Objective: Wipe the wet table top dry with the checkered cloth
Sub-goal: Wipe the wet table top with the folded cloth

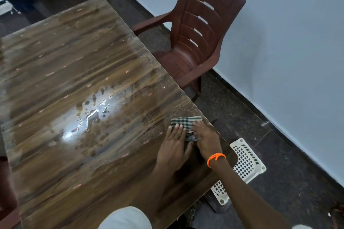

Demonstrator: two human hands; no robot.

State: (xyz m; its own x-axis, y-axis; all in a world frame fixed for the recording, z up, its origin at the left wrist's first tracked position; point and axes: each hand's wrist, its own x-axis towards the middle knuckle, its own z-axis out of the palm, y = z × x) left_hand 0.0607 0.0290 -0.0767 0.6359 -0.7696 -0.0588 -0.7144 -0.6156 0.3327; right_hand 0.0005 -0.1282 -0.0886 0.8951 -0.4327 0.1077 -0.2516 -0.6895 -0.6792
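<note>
While the checkered cloth (187,125) lies folded small at about four o'clock on the desk (55,163), just beside its right edge, both hands press down on it: the left hand (174,145) lies flat with straight fingers (176,128) on the cloth's near-left part, and the right hand (204,138), with an orange band (216,158) at its wrist, covers the near-right part, its fingers extended rather than curled, so neither hand pinches the fabric. The glossy wood-grain top is wet in many places; the largest puddle (93,111) shines near the centre, at about nine o'clock from the cloth and well apart from it, with scattered drops around it and streaks toward the far end. The cloth looks thin, soft and light, so it should bunch or slide freely on the slick surface; flat palm pressure across its middle seems the surest hold, while a pinch at one corner would let the rest drag loose. Once soaked it will probably smear instead of absorbing, so refolding to a dry face may be needed. Most of the top appears still to be dried. A brown plastic chair (202,29) stands at one o'clock beyond the desk edge, and a white plastic basket (245,160) sits on the floor at five o'clock.
</note>
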